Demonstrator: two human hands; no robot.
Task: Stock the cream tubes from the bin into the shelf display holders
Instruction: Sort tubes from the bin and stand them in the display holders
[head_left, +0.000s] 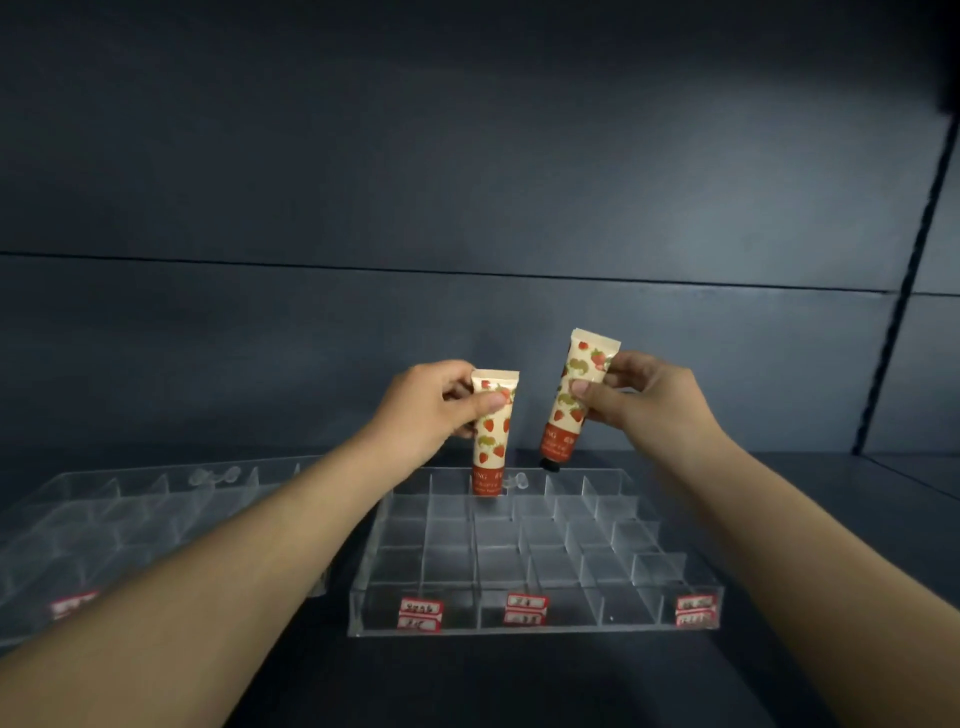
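Note:
Two cream tubes with a strawberry print are held above a clear acrylic display holder (535, 623) on the dark shelf. My left hand (426, 410) pinches the left tube (491, 441), which stands upright with its lower end inside a back-row compartment. My right hand (639, 400) pinches the right tube (571, 410), tilted, cap down, its black cap just above the holder's back edge. The bin is not in view.
A second clear acrylic holder (104, 525) lies to the left on the shelf. Red-and-white price labels (524, 609) sit along the front walls of both holders. The dark back panel rises behind, and a vertical shelf post (893, 322) stands at right.

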